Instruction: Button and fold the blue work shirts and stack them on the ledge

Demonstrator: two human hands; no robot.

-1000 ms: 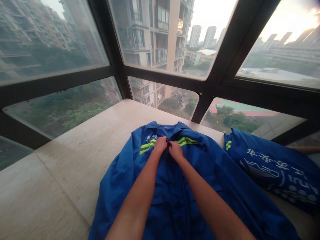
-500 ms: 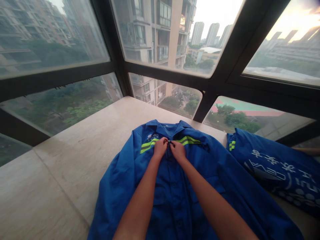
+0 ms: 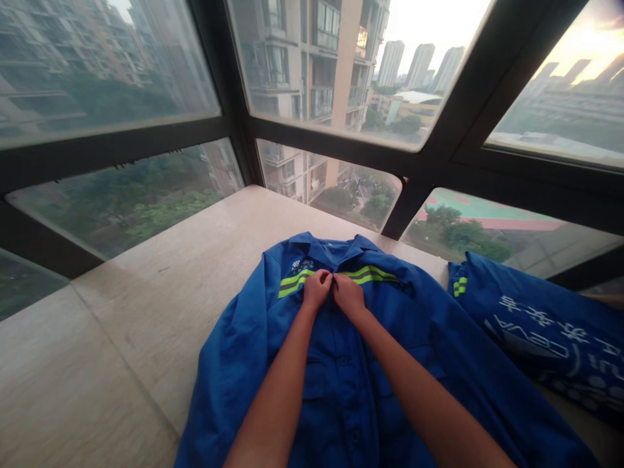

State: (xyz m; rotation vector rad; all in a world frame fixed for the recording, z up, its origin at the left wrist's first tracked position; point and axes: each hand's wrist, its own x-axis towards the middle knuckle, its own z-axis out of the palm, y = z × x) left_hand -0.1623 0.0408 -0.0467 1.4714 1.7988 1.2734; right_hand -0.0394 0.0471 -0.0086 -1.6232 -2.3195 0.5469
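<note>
A blue work jacket lies front side up on the stone ledge, its collar toward the window. Yellow-green and grey reflective bands cross its chest, and a white emblem sits above the left-hand band. At the front placket, just under the collar, my left hand pinches the cloth edge. Close beside it, my right hand pinches the other side of the placket, fingertips nearly touching the left ones. Whatever small part lies between the fingertips is hidden. Lower on the placket, dark buttons show between my forearms.
To the right lies a folded blue garment with white lettering and a checked yellow-green patch. Dark window frames rise along the back and left edges of the pale stone ledge. Buildings and trees stand outside.
The whole view has shifted slightly, so things sit a little farther right. My fingertips have drawn slightly closer together at the same spot on the placket.
</note>
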